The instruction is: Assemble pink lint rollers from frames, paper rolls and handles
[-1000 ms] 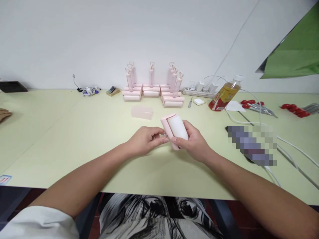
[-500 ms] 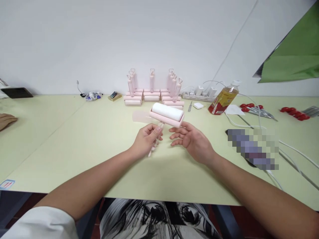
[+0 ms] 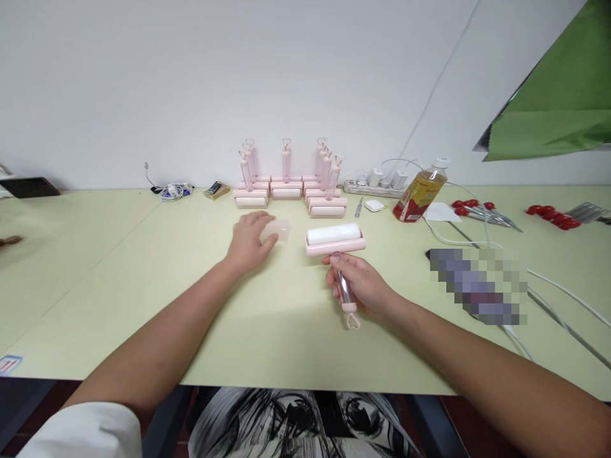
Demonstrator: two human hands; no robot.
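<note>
My right hand [image 3: 360, 280] is wrapped round the clear handle of a lint roller [image 3: 334, 239]. The roller has a pink frame and a white roll, held head up above the table, with a heart-shaped loop at the handle's lower end. On the left, my left hand [image 3: 251, 242] reaches over a translucent pinkish plastic cover [image 3: 282, 230] lying on the table. Thumb and fingers sit at its opposite long edges, and the palm hides its left part.
Several pink lint rollers [image 3: 286, 191] stand handle-up near the wall. To their right are a power strip [image 3: 377, 189], a tilted drink bottle [image 3: 420, 194], red-handled tools [image 3: 487, 213] and a blurred-out phone [image 3: 472, 286] with cables. Coiled cable [image 3: 172, 191] lies on the left.
The lint roller has passed from my left hand to my right, which has closed on its handle. My left hand has moved left and forward onto the plastic cover.
</note>
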